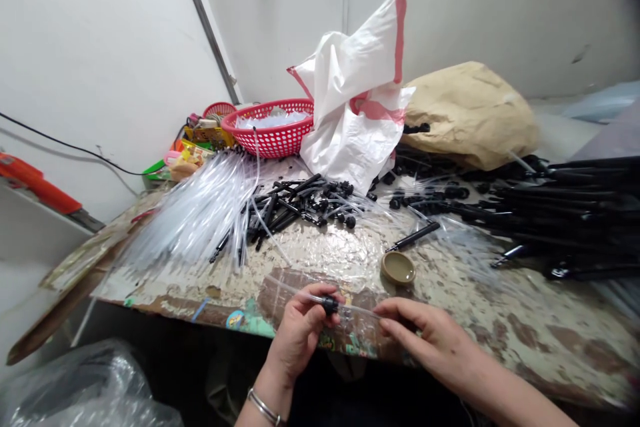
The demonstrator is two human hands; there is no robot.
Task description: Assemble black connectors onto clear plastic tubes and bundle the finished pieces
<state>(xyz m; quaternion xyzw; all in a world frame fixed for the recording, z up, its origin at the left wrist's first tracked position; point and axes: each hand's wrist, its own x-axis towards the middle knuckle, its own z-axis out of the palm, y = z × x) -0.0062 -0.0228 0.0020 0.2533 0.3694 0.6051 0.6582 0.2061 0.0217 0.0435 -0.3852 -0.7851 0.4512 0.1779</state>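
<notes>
Fingers (316, 317) of the left hand (296, 335) pinch a black cap (329, 305) over the near edge of the worn table (325, 250); the right hand (434, 332) narrowly grips the clear tube (357, 311) running from it, near a small bowl (399, 271).

L hand (299, 330) has a blk fitting (329, 305) in its grip, clear tubing (357, 311) out both sides; R hand (434, 335) pinches tubing's RH stretch. Worn desk (333, 247) below. Sm. brown dish (398, 281) just beyond R hand; blk parts (285, 208) mid-desk, clear tube bundle (193, 210) to L. Behind: red basket (274, 142), wht sack (353, 107), brown paper bag (470, 113). Blk rods (570, 207) far R.
</notes>
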